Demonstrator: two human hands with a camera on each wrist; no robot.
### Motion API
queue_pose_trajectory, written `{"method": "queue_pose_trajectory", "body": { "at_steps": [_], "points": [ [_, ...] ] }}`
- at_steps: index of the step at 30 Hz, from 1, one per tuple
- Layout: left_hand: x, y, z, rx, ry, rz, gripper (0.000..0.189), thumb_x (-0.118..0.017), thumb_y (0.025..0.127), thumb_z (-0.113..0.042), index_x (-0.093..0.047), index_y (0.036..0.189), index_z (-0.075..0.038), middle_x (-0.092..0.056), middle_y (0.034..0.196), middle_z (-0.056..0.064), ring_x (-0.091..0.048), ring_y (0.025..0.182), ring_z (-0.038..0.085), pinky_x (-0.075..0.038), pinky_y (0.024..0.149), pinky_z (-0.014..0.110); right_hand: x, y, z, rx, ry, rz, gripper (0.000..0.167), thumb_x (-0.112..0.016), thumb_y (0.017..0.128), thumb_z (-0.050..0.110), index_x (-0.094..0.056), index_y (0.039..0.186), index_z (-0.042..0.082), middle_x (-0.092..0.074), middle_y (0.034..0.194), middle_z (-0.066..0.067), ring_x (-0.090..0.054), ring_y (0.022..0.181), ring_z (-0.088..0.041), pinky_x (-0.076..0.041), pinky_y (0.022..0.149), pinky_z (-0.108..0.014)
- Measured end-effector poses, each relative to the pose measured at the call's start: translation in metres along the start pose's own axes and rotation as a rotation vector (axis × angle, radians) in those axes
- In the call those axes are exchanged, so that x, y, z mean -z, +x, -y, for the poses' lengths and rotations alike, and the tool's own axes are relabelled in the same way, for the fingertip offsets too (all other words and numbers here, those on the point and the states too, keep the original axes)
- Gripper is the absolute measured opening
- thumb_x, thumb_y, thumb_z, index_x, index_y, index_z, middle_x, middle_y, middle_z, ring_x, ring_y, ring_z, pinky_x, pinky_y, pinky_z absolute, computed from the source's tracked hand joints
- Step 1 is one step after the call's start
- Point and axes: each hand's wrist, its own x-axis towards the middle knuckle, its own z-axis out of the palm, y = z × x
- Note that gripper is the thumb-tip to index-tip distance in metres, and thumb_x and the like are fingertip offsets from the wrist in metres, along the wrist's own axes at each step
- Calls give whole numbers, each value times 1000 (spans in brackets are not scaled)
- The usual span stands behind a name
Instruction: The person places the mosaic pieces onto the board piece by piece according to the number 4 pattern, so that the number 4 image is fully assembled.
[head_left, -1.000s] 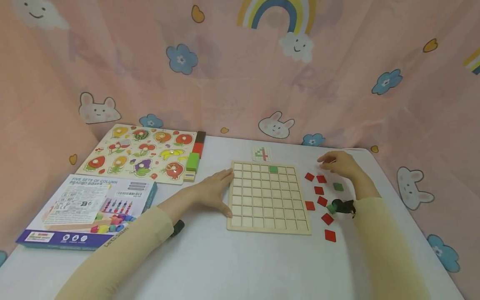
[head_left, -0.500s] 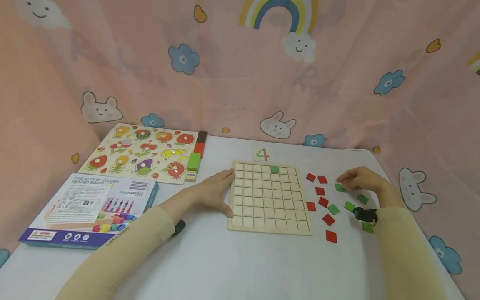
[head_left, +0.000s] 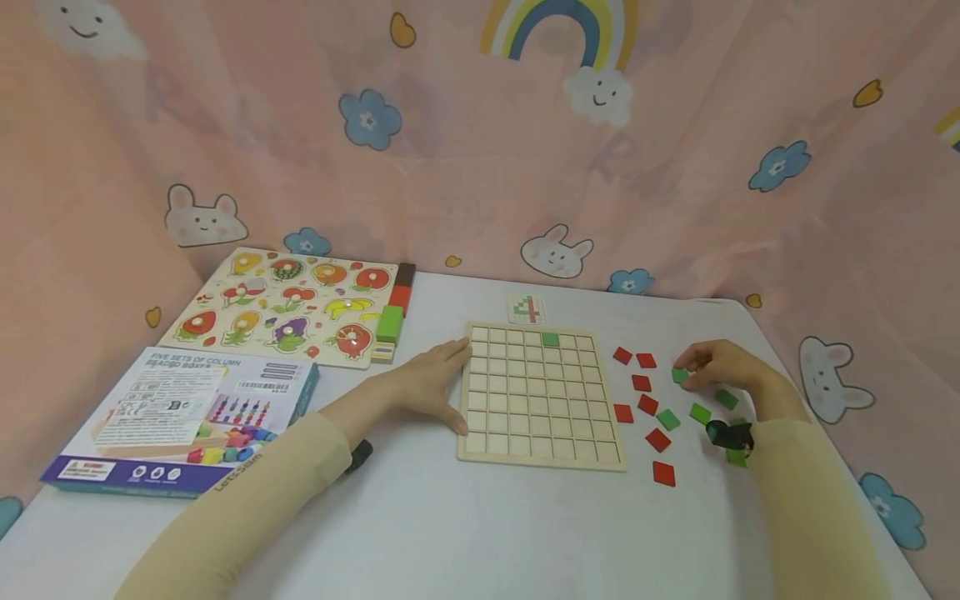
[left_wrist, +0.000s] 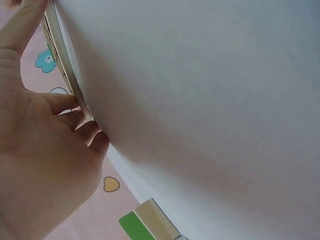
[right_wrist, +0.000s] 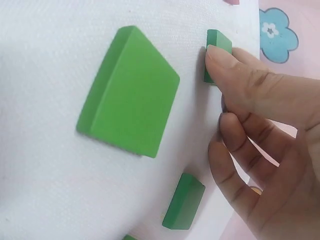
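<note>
A wooden grid board [head_left: 540, 464] lies on the white table, with one green tile [head_left: 551, 339] in its top row. My left hand [head_left: 425, 385] rests against the board's left edge, thumb and fingers spread; the left wrist view shows the fingertips touching the board's side [left_wrist: 67, 70]. To the right of the board, my right hand [head_left: 723, 367] pinches a green square tile [right_wrist: 218, 42] between thumb and index finger, at the table surface. Other green tiles [right_wrist: 135, 95] lie near this hand, one partly hidden by the wrist camera.
Several red tiles [head_left: 657, 440] lie between board and right hand. A small pattern card [head_left: 527, 309] sits behind the board. On the left are a fruit puzzle board [head_left: 262, 312], coloured blocks [head_left: 388, 323] and a bead-set box [head_left: 180, 425]. A patterned pink cloth [head_left: 450, 167] hangs behind.
My right hand has moved right and toward me, then down onto a green tile it now pinches. More green tiles have come into sight beside it. The left hand has stayed at the board.
</note>
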Motion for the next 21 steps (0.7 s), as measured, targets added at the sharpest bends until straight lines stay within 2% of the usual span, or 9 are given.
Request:
{"method": "queue_pose_trajectory", "body": {
  "at_steps": [7, 14, 17, 21],
  "points": [
    [0, 0, -1, 1, 7, 3, 129, -82, 64, -64, -17, 158, -5, -7, 169, 14, -9, 157, 33, -19, 128, 50, -2, -2, 2, -2, -19, -48, 29, -77, 83, 22, -64, 98, 1, -63, 94, -8, -51, 87, -22, -45, 70, -27],
    [-1, 0, 0, 0, 8, 3, 129, -82, 64, -64, -17, 158, -5, -7, 169, 13, -9, 157, 33, -19, 128, 51, 0, -1, 3, 2, -34, -69, 40, -76, 84, 21, -61, 113, -3, -55, 91, -8, -51, 89, -23, -46, 70, -26],
    [-1, 0, 0, 6, 9, 5, 129, -82, 64, -65, -16, 158, -6, -6, 169, 12, -8, 157, 33, -19, 128, 51, 1, -1, 7, 15, -55, -73, 35, -72, 89, 24, -65, 109, -3, -60, 92, -9, -53, 88, -22, -47, 70, -25],
    [0, 0, 0, 13, 7, 9, 129, -81, 64, -65, -16, 159, -7, -4, 169, 10, -7, 158, 31, -18, 128, 50, 2, 2, 20, 71, -61, -96, 32, -66, 94, 28, -67, 105, -2, -68, 98, -12, -58, 88, -21, -54, 75, -28]
  ]
}}
